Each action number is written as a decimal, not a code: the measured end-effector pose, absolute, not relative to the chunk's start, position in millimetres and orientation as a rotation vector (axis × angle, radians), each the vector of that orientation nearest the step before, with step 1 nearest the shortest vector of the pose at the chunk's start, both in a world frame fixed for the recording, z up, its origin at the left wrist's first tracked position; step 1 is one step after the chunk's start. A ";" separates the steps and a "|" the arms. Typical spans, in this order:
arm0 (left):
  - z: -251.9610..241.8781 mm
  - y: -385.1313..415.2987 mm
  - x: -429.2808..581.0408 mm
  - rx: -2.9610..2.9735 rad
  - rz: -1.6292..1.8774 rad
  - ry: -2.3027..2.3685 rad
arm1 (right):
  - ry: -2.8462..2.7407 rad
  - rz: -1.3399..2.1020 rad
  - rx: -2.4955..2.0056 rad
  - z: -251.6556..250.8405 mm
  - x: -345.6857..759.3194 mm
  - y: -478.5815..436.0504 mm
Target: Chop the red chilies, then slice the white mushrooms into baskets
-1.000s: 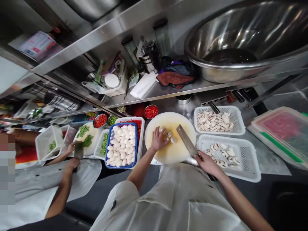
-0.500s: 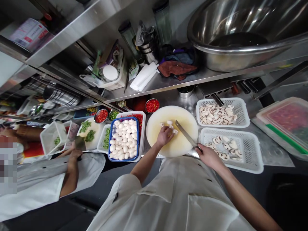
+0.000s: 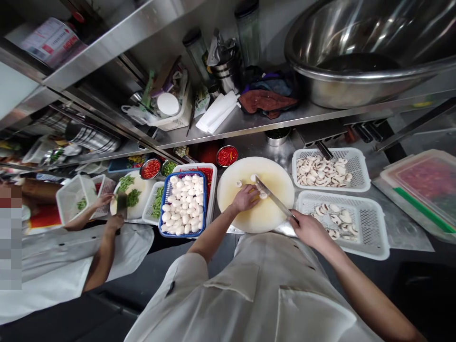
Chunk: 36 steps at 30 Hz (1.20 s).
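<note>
My right hand (image 3: 309,231) is wrapped round the dark handle of a kitchen knife (image 3: 275,198). The blade slants across the round, pale cutting board (image 3: 231,175), its tip pointing away and to the left. Just left of the blade, my left hand (image 3: 246,198) rests over the board with its fingertips pressed on a white mushroom (image 3: 262,194), partly hidden by fingers and blade. One mushroom piece (image 3: 238,184) lies beyond that hand, and another mushroom (image 3: 253,177) is near the knife tip.
Left of the board stands a blue basket (image 3: 161,216) of whole mushrooms. Two white baskets (image 3: 359,178) with sliced mushrooms sit to the right. A bowl of red chillies (image 3: 227,156) is behind. A co-worker's hand (image 3: 116,222) holds a cleaver (image 3: 121,205) at the left. Overhead runs a steel shelf (image 3: 249,127).
My left hand has shifted slightly right, its fingers now nearer the blade. The mushroom pieces lie in somewhat different spots. The knife stays in my right hand. A co-worker's other hand has reached toward the white containers.
</note>
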<state>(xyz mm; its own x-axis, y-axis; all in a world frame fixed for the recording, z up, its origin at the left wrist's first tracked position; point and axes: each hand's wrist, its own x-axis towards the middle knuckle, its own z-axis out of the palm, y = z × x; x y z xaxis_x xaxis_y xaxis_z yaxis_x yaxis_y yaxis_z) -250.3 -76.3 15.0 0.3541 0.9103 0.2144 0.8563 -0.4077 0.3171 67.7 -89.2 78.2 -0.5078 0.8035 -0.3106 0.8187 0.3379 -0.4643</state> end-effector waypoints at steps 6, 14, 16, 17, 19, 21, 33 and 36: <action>7.0 -70.1 -245.6 2.426 0.615 1.632 | 2.515 -0.791 1.500 93.5 53.4 -86.5; 2.8 -68.5 -246.3 2.410 0.611 1.624 | 2.474 -0.795 1.454 79.2 32.8 -73.6; 2.2 -68.6 -246.6 2.429 0.633 1.615 | 2.498 -0.791 1.464 79.8 32.9 -72.0; 1.9 -68.9 -246.6 2.442 0.648 1.611 | 2.508 -0.783 1.467 82.3 34.3 -72.5; 1.3 -69.4 -246.6 2.469 0.670 1.606 | 2.511 -0.769 1.476 90.4 38.4 -75.2; 0.9 -69.7 -246.2 2.491 0.681 1.609 | 2.502 -0.763 1.470 99.9 41.9 -78.7; -5.9 -69.9 -245.1 2.504 0.705 1.612 | 2.453 -0.820 1.408 93.2 40.2 -72.7; -6.4 -68.1 -245.3 2.486 0.719 1.609 | 2.469 -0.816 1.417 74.3 32.8 -68.1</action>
